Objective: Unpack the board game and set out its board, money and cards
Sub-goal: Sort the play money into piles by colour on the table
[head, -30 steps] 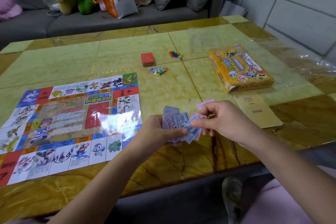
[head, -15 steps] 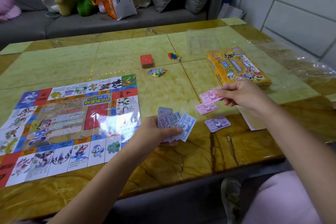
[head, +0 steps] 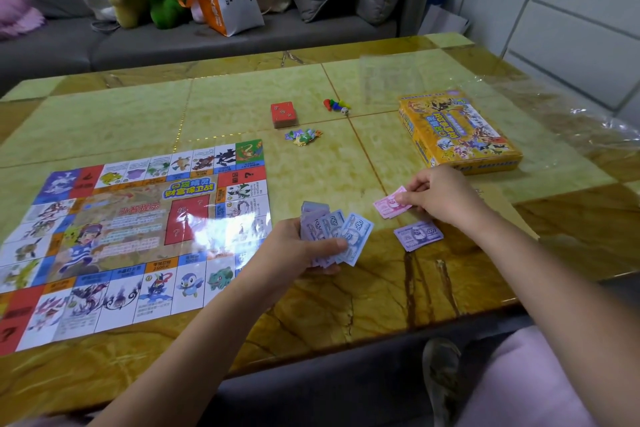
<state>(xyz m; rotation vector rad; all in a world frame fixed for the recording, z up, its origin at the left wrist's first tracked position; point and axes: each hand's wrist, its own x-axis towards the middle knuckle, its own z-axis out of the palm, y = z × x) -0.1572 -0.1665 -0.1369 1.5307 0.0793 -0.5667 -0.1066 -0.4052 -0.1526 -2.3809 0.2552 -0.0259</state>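
The colourful game board (head: 131, 236) lies unfolded on the left of the table. My left hand (head: 298, 250) grips a fanned stack of blue and purple play money (head: 332, 232) just right of the board. My right hand (head: 440, 198) pinches pink notes (head: 389, 206) down at the table, on a small pink pile. A purple pile of notes (head: 417, 235) lies just in front of it. A red deck of cards (head: 284, 114) sits mid-table. The yellow game box (head: 457, 132) lies closed at the right.
Coloured pawns and a die (head: 336, 105) and a small heap of cut-out figures (head: 303, 136) lie near the deck. A tan booklet (head: 502, 204) sits under my right wrist. Clear plastic wrap (head: 571, 114) covers the table's right side. A sofa with cushions, toys and a bag stands behind.
My right hand took pink notes from the stack, carried them right and has come back down onto the pink pile. Pink and purple piles now lie on the table.
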